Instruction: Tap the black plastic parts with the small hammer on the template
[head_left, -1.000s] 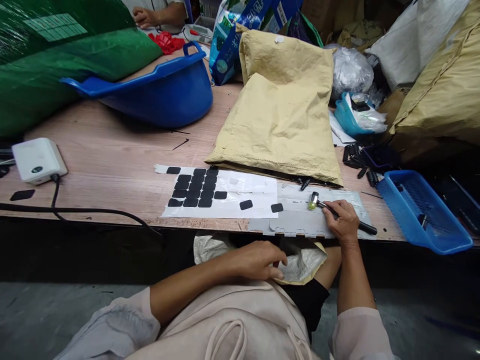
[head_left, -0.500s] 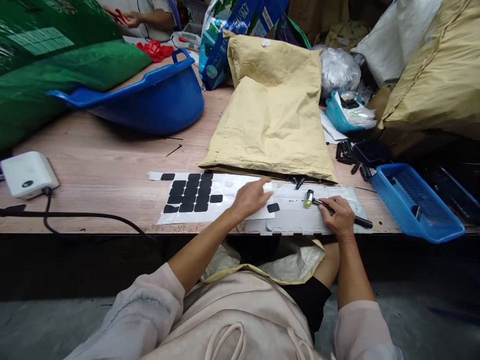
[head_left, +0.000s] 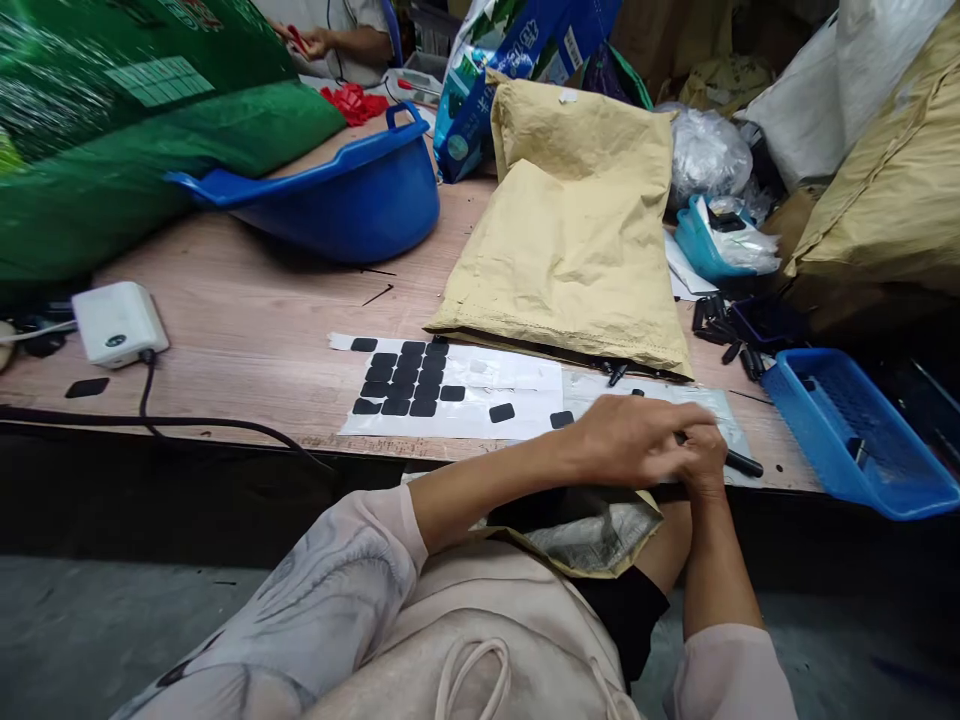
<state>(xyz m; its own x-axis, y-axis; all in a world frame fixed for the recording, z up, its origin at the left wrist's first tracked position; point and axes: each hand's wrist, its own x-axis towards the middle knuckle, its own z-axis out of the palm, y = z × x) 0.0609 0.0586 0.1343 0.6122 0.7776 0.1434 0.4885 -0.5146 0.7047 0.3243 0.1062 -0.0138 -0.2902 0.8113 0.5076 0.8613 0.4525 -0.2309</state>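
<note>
My right hand (head_left: 703,452) is closed around the black handle of a small hammer (head_left: 744,462) near the table's front edge. The hammer's head is mostly hidden behind my left hand (head_left: 637,438). That hand reaches across over the right one, fingers stretched and apart, slightly blurred, the tips at the right hand's fingers. Nothing shows clearly between them. Left of the hands lies a white sheet (head_left: 472,415) with rows of black rounded pads (head_left: 405,376). One loose black pad (head_left: 502,412) lies apart on the sheet, another (head_left: 561,420) near its right end.
A large yellow paper sack (head_left: 562,250) stands behind the sheet. To the right is a blue basket (head_left: 862,440), with small black parts (head_left: 716,320) behind it. A blue basin (head_left: 337,210), a white box (head_left: 120,322) and a black cable (head_left: 195,424) are at left. Another person's hand (head_left: 319,42) shows behind.
My left hand has moved right from the sheet to my right hand. A black pad now shows where it was. The view has shifted; the right hand still holds the hammer.
</note>
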